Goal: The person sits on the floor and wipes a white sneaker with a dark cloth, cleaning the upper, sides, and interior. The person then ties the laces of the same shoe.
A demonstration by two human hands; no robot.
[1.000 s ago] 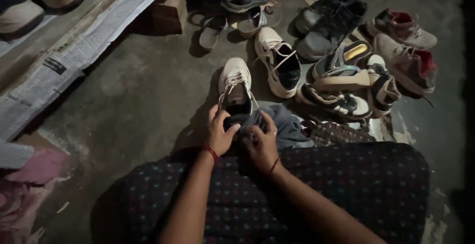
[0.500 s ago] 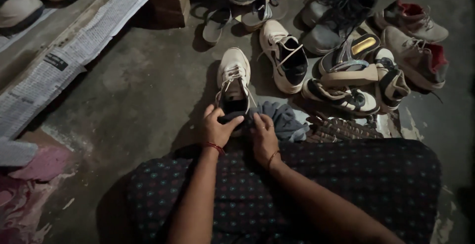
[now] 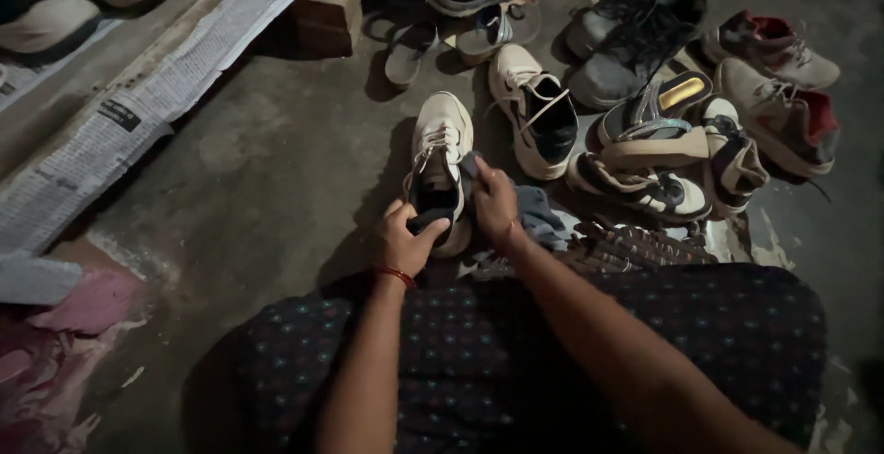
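A bare grey concrete floor [image 3: 249, 168] carries everything here. Along its upper left edge runs a low ledge covered with sheets of newspaper [image 3: 120, 118]. Across the bottom spreads the person's dark dotted fabric garment [image 3: 516, 353], draped over the lap. Toward the floor's upper right corner lies a loose heap of worn sneakers and sandals [image 3: 672, 132], some grey, some cream, one with a red lining. Just left of that heap sits a cream lace-up sneaker with a dark opening [image 3: 537, 109]. Near the middle of the floor stands a second cream sneaker with white laces [image 3: 439, 155], toe pointing away. The left hand [image 3: 405, 238] is closed around its heel, a red thread at the wrist. The right hand [image 3: 494, 205] presses what seems to be a dark cloth against the shoe's side, fingers curled on it.
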